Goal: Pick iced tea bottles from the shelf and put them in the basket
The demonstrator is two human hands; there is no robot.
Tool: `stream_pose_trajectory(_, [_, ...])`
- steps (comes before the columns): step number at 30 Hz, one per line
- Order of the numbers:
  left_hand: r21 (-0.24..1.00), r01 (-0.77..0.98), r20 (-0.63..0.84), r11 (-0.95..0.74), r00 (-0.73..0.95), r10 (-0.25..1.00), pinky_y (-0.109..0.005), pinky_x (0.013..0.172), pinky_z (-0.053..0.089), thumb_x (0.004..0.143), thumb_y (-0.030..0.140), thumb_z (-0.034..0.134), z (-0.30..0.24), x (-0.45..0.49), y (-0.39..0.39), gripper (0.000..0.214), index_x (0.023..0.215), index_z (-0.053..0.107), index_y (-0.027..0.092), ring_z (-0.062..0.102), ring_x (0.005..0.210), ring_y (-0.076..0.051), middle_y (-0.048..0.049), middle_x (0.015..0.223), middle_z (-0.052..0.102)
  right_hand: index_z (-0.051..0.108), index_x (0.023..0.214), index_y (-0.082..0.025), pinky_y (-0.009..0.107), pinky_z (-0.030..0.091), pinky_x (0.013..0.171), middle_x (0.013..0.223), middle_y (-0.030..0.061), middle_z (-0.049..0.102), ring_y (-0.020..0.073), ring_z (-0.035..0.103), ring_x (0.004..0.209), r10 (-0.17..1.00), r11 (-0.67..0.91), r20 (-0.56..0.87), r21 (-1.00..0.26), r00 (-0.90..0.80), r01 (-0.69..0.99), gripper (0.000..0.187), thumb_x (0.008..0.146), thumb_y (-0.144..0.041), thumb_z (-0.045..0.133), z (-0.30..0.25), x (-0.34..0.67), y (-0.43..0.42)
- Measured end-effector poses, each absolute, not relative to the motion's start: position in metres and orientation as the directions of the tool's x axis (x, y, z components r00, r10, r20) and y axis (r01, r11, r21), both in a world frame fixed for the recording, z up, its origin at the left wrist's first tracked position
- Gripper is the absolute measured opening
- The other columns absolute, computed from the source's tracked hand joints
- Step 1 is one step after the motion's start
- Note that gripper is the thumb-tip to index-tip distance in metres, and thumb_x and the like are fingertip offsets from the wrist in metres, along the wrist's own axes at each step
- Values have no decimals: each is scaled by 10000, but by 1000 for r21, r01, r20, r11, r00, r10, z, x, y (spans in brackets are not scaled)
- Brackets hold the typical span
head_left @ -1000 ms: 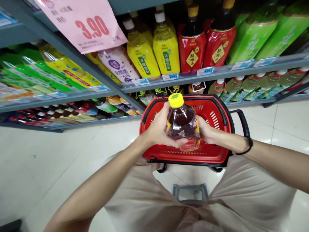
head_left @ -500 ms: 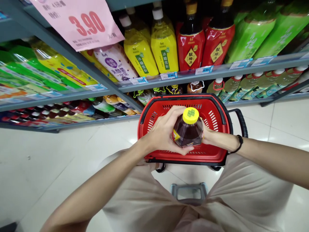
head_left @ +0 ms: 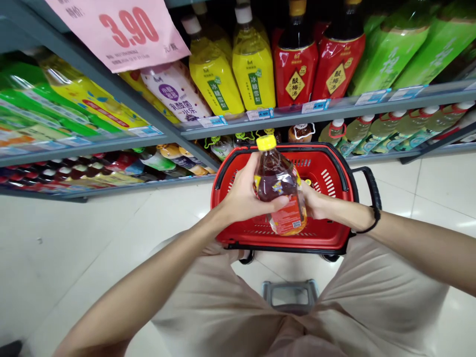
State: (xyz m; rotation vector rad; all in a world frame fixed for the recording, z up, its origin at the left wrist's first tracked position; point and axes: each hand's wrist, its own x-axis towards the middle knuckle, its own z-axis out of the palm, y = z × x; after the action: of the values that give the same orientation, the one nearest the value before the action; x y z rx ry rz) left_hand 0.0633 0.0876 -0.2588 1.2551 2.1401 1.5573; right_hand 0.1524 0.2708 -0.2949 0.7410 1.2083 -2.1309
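Between my two hands is a bottle of dark tea-coloured drink (head_left: 280,188), with a yellow cap and a red and yellow label. It tilts, its cap leaning away from me and its base towards me. My left hand (head_left: 247,193) is wrapped round its left side, the thumb lying across the front. Against the lower right side my right hand (head_left: 314,201) grips it, its fingers partly hidden behind the bottle. Below both hands stands the red shopping basket (head_left: 336,233) with black edging. Inside it, a small yellow-topped item (head_left: 308,183) shows in part behind the bottle.
A shelf (head_left: 223,130) runs along the far side with yellow bottles (head_left: 255,74), red bottles (head_left: 297,69) and green bottles (head_left: 390,54). A pink price sign (head_left: 130,32) hangs at upper left. The basket's black handle (head_left: 370,188) juts right. A grey metal frame (head_left: 290,292) lies between my legs.
The bottle has tipped from nearly upright, its cap moving away and left, so its label and base edge now show. Both hands have kept hold of it.
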Motion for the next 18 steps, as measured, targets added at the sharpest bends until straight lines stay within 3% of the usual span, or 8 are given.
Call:
stream_pose_trajectory(4, [911,411,277,29,-663,696,-411,911,643,768,744,860,-284,46,82,1128,1618,368,186,757,1115,-307,-171,1341,701,754,1187,-246,423,658,672,825,78,820,272,748,685,-183,-370,-757,-538,-627,757,611,1097,-697,351,-291,150,279])
stream_pose_trajectory(8, [881,472,358,-29,-627,692,-438,1000,624,739,770,867,-290,39,83,1126,1600,403,211,733,1191,-324,-175,1386,678,754,1242,-266,399,643,640,827,58,820,253,720,637,-177,-368,-718,-586,-673,722,636,1113,-694,300,-292,148,281])
stream_pose_trajectory(13, [790,612,461,-41,-549,697,-494,1071,595,681,688,919,-277,43,87,1057,1510,474,208,686,1272,-366,-172,1383,660,785,1056,-229,352,613,695,753,47,781,234,699,674,-86,-276,-684,-682,-724,677,666,1149,-622,256,-286,147,283])
stream_pose_trajectory(16, [746,664,495,-51,-502,710,-510,1076,589,662,632,930,-272,46,88,1103,1552,423,220,697,1246,-365,-167,1383,646,756,943,-228,311,588,799,810,5,779,203,694,794,-43,-330,-564,-771,-825,545,512,1142,-528,393,-284,145,283])
stream_pose_trajectory(18, [711,702,504,-37,-471,724,-520,1080,582,625,621,945,-268,49,88,1141,1554,413,225,705,1215,-367,-156,1355,653,706,847,-222,299,565,789,753,-15,727,187,647,769,-12,-364,-510,-799,-860,479,460,1109,-509,461,-287,143,282])
